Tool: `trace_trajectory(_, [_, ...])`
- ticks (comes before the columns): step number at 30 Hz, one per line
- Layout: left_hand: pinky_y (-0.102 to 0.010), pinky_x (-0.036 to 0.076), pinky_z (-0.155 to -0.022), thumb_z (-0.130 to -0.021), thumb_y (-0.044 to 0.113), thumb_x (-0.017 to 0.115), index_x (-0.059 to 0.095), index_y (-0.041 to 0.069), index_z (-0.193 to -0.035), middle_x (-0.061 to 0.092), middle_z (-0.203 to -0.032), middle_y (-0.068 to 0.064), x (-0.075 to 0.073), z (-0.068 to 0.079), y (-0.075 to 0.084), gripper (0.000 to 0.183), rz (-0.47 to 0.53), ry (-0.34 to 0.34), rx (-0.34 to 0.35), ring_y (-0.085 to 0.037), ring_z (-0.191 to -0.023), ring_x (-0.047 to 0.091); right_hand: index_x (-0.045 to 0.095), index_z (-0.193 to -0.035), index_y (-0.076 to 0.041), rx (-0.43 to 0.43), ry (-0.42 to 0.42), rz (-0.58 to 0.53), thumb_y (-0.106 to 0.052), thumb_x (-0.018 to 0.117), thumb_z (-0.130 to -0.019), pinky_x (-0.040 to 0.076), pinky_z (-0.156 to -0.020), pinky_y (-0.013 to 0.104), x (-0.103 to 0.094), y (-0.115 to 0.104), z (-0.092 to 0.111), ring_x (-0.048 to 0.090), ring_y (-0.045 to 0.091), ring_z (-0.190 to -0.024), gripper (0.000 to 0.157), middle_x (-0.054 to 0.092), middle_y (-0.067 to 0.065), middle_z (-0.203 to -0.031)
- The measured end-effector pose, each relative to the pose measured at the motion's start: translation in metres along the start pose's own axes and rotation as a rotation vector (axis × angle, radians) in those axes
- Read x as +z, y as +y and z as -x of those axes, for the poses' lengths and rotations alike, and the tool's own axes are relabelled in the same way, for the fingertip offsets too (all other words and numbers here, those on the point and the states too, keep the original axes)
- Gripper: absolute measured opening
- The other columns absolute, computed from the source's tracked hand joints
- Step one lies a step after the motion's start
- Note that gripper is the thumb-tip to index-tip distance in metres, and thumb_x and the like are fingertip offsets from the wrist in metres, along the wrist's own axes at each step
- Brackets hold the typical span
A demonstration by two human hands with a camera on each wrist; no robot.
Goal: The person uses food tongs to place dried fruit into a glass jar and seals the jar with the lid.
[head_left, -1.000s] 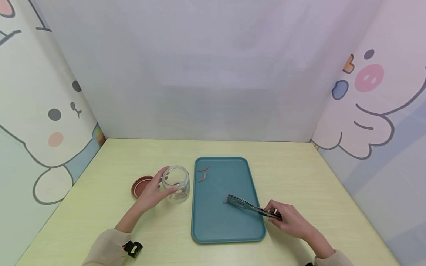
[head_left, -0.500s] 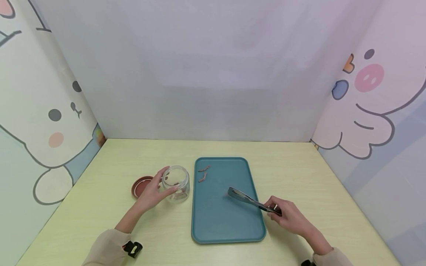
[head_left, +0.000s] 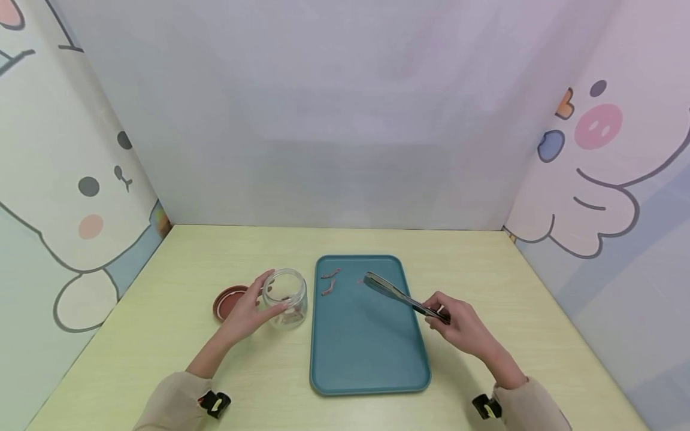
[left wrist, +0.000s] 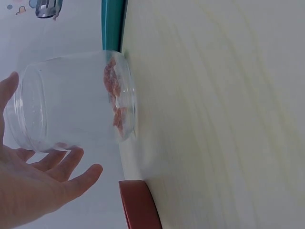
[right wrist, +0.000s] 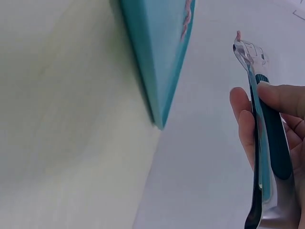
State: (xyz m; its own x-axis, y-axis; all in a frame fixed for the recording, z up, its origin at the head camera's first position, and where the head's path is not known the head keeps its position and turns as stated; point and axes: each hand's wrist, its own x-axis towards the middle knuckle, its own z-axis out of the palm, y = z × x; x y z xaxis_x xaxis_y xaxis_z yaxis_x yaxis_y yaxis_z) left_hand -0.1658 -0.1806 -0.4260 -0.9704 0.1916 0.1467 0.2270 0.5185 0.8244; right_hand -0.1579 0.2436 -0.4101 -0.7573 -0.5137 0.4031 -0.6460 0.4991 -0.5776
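My left hand (head_left: 244,320) holds a clear glass jar (head_left: 293,311), which stands open-topped on the table, its thumb and fingers around the upper part. Several reddish meat strips (left wrist: 112,80) lie on the jar's bottom in the left wrist view. In my right hand (head_left: 462,328) is a pair of metal tongs (head_left: 398,294) with dark grips, squeezed nearly together above the blue-green tray (head_left: 372,359). A small pink strip (right wrist: 238,36) sticks out from the tongs' tips in the right wrist view. Two thin meat strips (head_left: 328,288) lie at the tray's far left corner.
A reddish-brown lid (head_left: 224,305) lies on the table left of the jar, partly hidden behind my left hand. The tray sits close to the jar's right side. A pale wall (head_left: 345,149) rises behind the table (head_left: 458,257), with cartoon-printed walls at both sides.
The tongs have risen and moved away from me over the tray, carrying the pink strip up from the tray's middle. My left hand and the jar stay put.
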Motion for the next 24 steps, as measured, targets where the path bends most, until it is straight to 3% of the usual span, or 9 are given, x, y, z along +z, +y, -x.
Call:
trace_trajectory(11, [-0.051,0.032,-0.092,-0.077,0.037,0.066,0.025,0.011,-0.138,0.034,-0.133,-0.017,0.0,0.0,0.0,0.078,0.006,0.001,0.002,-0.032,-0.12,0.033,0.057,-0.094,-0.01,-0.06,0.037,0.05,0.005,0.066,-0.075,0.042,-0.044,0.02,-0.003,-0.021,-0.033,0.05,0.002,-0.055,0.026,0.057,-0.007,-0.076])
trace_trajectory(20, [-0.055,0.03,-0.091,-0.08,0.015,0.066,0.024,-0.002,-0.136,0.032,-0.131,-0.026,-0.006,0.008,0.035,0.072,0.025,-0.001,-0.001,-0.04,-0.118,0.032,0.056,-0.094,-0.009,-0.136,0.021,0.039,0.004,0.064,-0.076,0.042,-0.045,0.02,0.003,-0.039,-0.058,0.05,0.002,-0.057,0.024,0.057,-0.004,-0.08])
trace_trajectory(24, [-0.055,0.031,-0.09,-0.08,0.016,0.066,0.024,-0.002,-0.136,0.033,-0.131,-0.026,-0.006,0.008,0.033,0.072,0.019,-0.002,0.003,-0.04,-0.118,0.032,0.057,-0.094,-0.009,-0.162,0.013,0.045,0.003,0.065,-0.076,0.041,-0.045,0.02,0.006,-0.047,-0.068,0.047,0.002,-0.056,0.023,0.057,-0.004,-0.082])
